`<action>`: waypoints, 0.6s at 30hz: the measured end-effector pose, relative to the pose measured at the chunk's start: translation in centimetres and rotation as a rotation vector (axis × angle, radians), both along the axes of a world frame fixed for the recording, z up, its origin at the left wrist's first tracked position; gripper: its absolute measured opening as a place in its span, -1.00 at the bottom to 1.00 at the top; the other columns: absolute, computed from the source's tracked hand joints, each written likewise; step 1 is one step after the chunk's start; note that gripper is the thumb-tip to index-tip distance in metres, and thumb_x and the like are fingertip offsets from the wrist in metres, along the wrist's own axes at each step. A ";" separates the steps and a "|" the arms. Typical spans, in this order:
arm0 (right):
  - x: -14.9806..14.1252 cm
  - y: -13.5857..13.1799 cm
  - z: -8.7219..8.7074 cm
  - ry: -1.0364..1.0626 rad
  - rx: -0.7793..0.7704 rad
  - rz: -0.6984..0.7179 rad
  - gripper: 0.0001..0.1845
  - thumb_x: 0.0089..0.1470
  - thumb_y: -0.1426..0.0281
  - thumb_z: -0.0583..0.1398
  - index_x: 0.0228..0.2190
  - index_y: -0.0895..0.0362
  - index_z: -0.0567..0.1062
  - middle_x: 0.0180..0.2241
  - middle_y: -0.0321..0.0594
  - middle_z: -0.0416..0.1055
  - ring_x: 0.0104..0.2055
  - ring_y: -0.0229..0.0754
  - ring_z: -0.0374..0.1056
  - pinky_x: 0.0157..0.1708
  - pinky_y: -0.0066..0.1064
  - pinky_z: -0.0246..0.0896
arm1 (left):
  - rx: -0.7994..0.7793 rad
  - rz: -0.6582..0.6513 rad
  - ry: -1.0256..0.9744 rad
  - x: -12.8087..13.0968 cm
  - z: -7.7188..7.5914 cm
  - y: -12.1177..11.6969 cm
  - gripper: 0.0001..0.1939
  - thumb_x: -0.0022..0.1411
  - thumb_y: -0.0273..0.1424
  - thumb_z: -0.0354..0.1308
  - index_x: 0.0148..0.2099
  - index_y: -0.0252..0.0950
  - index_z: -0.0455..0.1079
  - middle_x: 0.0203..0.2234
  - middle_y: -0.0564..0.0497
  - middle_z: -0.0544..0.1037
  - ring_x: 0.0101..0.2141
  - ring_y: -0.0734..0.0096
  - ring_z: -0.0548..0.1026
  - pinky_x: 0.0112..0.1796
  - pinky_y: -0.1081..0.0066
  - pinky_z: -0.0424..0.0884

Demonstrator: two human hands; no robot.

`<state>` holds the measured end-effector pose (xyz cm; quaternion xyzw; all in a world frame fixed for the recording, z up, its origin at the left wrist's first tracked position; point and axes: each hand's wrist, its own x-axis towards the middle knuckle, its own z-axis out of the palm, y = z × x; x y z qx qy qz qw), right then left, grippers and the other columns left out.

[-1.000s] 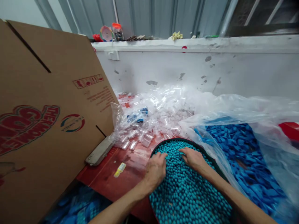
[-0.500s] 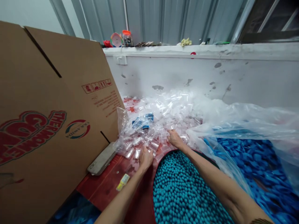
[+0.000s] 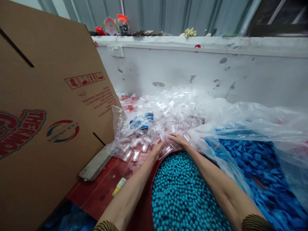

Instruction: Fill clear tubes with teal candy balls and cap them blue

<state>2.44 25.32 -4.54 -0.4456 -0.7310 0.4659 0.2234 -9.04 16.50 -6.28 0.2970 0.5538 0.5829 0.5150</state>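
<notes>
My left hand (image 3: 157,149) reaches into the near edge of a pile of small clear plastic containers (image 3: 168,125), fingers stretched out. Facing it, my right hand (image 3: 178,140) lies at the same pile with its fingers extended and apart. A narrow gap with some clear pieces separates the two hands, and neither seems to grip anything. Directly below my forearms is a red-rimmed container full of small turquoise balls (image 3: 185,192). Among the clear containers, to the left of my hands, lie some shiny blue pieces (image 3: 141,120).
A big printed cardboard box (image 3: 55,96) stands at the left, with a grey block (image 3: 93,163) against its base. A yellow-and-white item (image 3: 119,186) lies on the red table (image 3: 96,189). At the right, clear plastic sheeting (image 3: 240,112) surrounds many blue plastic pieces (image 3: 260,166).
My left hand has moved right and slightly up, closer to my right hand. My right hand's fingers have straightened out. The view has shifted slightly, so the box sits further left.
</notes>
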 end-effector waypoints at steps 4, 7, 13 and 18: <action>0.9 -1.3 1.3 0.163 -0.117 -0.008 -0.56 -0.07 0.30 0.08 -0.09 0.10 0.31 -0.32 -0.25 0.41 -0.40 -0.26 0.33 -0.44 -0.40 0.27 | 0.025 -0.003 0.117 0.2 0.8 -0.9 -0.56 0.06 -0.31 0.07 0.01 -0.31 0.21 -0.33 -0.06 0.50 -0.43 0.42 0.47 -0.43 0.44 0.39; 1.7 -2.8 2.0 0.260 -0.166 0.006 -0.53 -0.10 0.29 0.12 -0.08 0.07 0.29 -0.31 -0.25 0.39 -0.47 -0.31 0.30 -0.54 -0.49 0.23 | 0.053 0.002 0.226 0.6 1.2 -1.3 -0.52 0.03 -0.30 0.10 0.03 -0.28 0.20 -0.36 -0.02 0.51 -0.44 0.44 0.46 -0.42 0.46 0.39; 5.0 -7.0 1.6 0.321 -0.135 0.013 -0.60 -0.08 0.25 0.09 -0.17 0.15 0.35 -0.42 -0.26 0.36 -0.47 -0.28 0.29 -0.52 -0.47 0.22 | 0.158 -0.020 0.435 1.1 2.3 -3.1 -0.58 -0.01 -0.37 0.12 -0.03 -0.26 0.30 -0.26 0.00 0.49 -0.25 0.34 0.43 -0.18 0.36 0.33; 7.5 -10.0 1.0 0.179 0.065 0.119 -0.71 -0.03 0.30 0.05 -0.26 0.17 0.38 -0.32 -0.24 0.38 -0.28 -0.20 0.28 -0.23 -0.35 0.19 | 0.319 -0.123 0.859 2.0 4.3 -5.5 -0.67 0.09 -0.36 0.02 -0.06 -0.18 0.32 -0.10 0.04 0.41 -0.08 0.33 0.32 -0.02 0.37 0.17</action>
